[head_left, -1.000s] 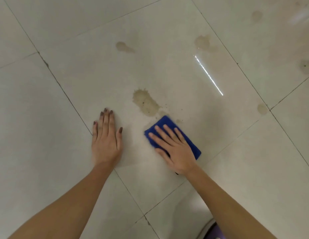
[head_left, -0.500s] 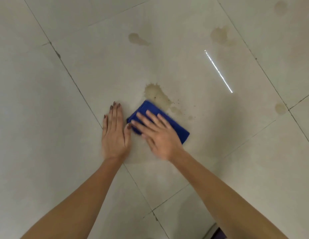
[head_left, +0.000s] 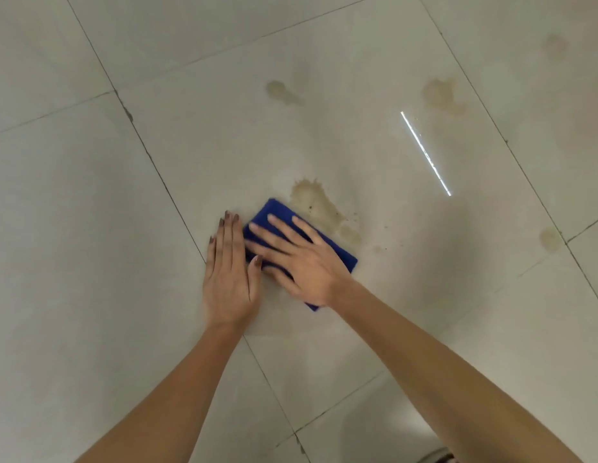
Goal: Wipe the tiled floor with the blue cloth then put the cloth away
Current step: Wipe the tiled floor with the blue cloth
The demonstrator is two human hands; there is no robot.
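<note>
The right hand (head_left: 304,259) lies flat on a folded blue cloth (head_left: 341,253). Its fingers are straight and spread, pointing toward 10 o'clock, and they press the cloth down on the tiled floor (head_left: 90,228) without curling round it. The cloth sits under the palm and fingers. A blue corner shows past the fingertips at 11 o'clock, a long strip shows along the hand's 2 o'clock side, and a small tip peeks out below the wrist at 6 o'clock.

The left hand (head_left: 229,279) rests flat on bare tile at the cloth's 9 o'clock side, fingers straight and together, pointing to 12 o'clock. Its thumb lies just beside the cloth's edge and seems to touch it. This hand holds nothing.

A large brown stain (head_left: 316,203) spreads at 1 o'clock from the cloth, running close along its far edge, with small specks trailing toward 3 o'clock. More brownish marks lie farther off: a small blotch (head_left: 280,91) at 12 o'clock, a wider smear (head_left: 439,95) at 1 o'clock, and a round spot (head_left: 551,238) at 3 o'clock beside a grout line. A bright streak of reflected light (head_left: 424,152) slants across the tile between them.
</note>
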